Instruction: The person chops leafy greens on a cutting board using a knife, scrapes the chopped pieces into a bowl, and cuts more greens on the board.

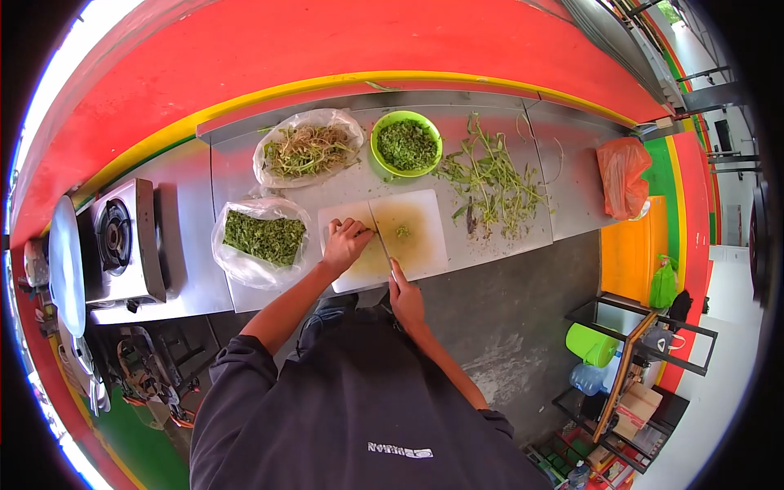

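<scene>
Two hands, one knife and one cutting board, as I watched from my remote seat.
I saw the right hand (405,296) closed around the handle of the thin-bladed knife (380,232), its blade over the white rectangular cutting board (426,211), stained yellow-green; the left hand (349,238) bunched its fingers just beside the blade, though I could not tell what they gripped. One small heap of chopped greens (403,232) lay across the blade from it. I counted two crinkled translucent plastic bags, one of finely cut greens (265,237), one of stringy stems (306,150), one round lime-green bowl (407,173), and one loose pile of leafy stalks (494,180) on the smooth metal counter (192,245).
</scene>
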`<move>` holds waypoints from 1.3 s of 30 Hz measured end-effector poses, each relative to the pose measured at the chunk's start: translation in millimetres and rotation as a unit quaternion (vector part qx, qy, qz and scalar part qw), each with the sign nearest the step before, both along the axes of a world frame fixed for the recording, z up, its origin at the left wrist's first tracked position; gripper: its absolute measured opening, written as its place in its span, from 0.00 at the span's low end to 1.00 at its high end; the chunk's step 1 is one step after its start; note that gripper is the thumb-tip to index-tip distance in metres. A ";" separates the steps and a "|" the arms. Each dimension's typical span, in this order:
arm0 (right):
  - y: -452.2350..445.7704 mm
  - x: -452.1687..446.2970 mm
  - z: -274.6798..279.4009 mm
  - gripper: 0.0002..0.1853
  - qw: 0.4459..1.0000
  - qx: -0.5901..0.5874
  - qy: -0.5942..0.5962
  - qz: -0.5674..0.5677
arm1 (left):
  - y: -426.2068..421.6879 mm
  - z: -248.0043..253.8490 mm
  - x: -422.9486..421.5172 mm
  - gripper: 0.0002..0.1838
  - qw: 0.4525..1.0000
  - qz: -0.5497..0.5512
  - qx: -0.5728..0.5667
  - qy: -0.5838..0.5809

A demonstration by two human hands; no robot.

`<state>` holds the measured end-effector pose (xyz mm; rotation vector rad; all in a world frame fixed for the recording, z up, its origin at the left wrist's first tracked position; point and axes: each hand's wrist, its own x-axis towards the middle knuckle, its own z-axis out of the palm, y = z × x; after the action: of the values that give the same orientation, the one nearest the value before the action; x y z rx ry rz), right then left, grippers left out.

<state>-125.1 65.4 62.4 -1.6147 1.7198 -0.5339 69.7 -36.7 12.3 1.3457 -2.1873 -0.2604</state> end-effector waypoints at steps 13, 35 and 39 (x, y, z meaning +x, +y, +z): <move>-9.6 6.2 -12.7 0.24 0.992 -0.108 -0.059 -0.007 | -3.4 1.5 10.9 0.14 0.995 -0.080 -0.015 -0.049; -25.4 25.4 -20.3 0.24 0.998 -0.056 -0.033 -0.022 | -1.2 -6.6 6.9 0.06 0.999 -0.033 -0.020 0.005; -14.7 24.6 -18.6 0.23 0.997 -0.072 -0.021 -0.008 | 0.9 -12.8 6.1 0.09 1.000 -0.029 -0.001 0.009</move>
<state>-100.5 50.7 43.8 -1.6773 1.6983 -0.7088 75.7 -35.8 -0.4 1.2760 -2.2135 -0.2892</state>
